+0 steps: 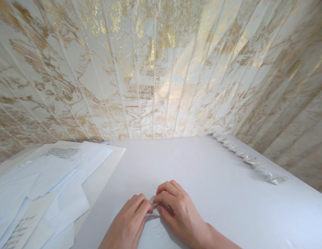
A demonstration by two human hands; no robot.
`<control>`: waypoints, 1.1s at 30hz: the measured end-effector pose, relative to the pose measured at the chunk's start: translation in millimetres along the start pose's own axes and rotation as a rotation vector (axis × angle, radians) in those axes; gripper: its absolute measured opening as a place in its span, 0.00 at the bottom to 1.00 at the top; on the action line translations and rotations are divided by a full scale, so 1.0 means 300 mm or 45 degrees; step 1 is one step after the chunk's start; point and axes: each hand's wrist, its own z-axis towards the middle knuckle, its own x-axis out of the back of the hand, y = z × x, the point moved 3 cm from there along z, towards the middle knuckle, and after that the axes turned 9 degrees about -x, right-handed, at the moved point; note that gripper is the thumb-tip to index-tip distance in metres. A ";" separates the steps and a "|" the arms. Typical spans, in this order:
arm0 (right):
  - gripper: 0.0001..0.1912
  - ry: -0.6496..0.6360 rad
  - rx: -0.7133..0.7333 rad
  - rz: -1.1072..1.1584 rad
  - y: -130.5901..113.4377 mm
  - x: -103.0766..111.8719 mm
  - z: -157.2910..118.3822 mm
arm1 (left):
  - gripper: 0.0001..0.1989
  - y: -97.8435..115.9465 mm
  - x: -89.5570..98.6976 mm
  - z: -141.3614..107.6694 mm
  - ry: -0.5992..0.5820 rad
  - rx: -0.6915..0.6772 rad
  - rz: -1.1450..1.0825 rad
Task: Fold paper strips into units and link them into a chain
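A small folded piece of paper [153, 210] lies between my two hands near the front middle of the white table. My left hand [131, 219] grips its left side with the fingers closed. From the right, my right hand [178, 211] pinches the piece, its thumb and fingers bent around it. Most of the paper is hidden by the fingers, so its exact shape cannot be made out.
Loose white sheets [57, 173], some printed, are heaped on the table's left side. Several small folded paper pieces [250, 160] form a row along the right back edge of the table [171, 162]. A gold-patterned curtain [150, 69] hangs behind.
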 end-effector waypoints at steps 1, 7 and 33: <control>0.14 -0.011 0.007 -0.008 -0.003 -0.002 0.001 | 0.10 0.006 0.001 0.001 0.006 0.009 -0.014; 0.08 0.008 0.095 -0.130 -0.002 -0.017 0.002 | 0.06 0.028 0.000 0.007 0.088 0.047 -0.040; 0.10 0.079 0.071 -0.380 0.016 0.025 0.007 | 0.29 -0.007 0.002 -0.013 0.182 -0.015 0.145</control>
